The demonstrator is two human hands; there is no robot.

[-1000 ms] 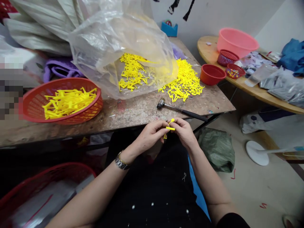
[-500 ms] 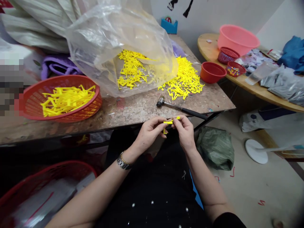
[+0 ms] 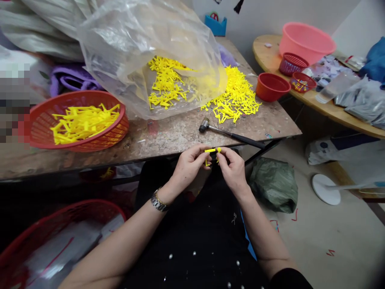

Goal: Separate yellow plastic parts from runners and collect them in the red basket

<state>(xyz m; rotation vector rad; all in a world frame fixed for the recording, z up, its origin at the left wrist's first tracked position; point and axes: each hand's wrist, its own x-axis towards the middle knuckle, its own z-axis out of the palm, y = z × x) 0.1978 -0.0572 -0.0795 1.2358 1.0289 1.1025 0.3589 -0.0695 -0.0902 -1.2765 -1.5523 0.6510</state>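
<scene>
Left hand (image 3: 189,164) and right hand (image 3: 231,166) both pinch one small yellow plastic piece (image 3: 210,151) at the table edge (image 3: 168,154) — fingers cover most of it; shape unclear; hammer (image 3: 228,134) just beyond.

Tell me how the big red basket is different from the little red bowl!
The red basket is wide and shallow; the red bowl is smaller. The basket's sides are slotted; the bowl's walls are solid. The basket holds yellow pieces; the bowl looks empty. Both are round and red.
</scene>
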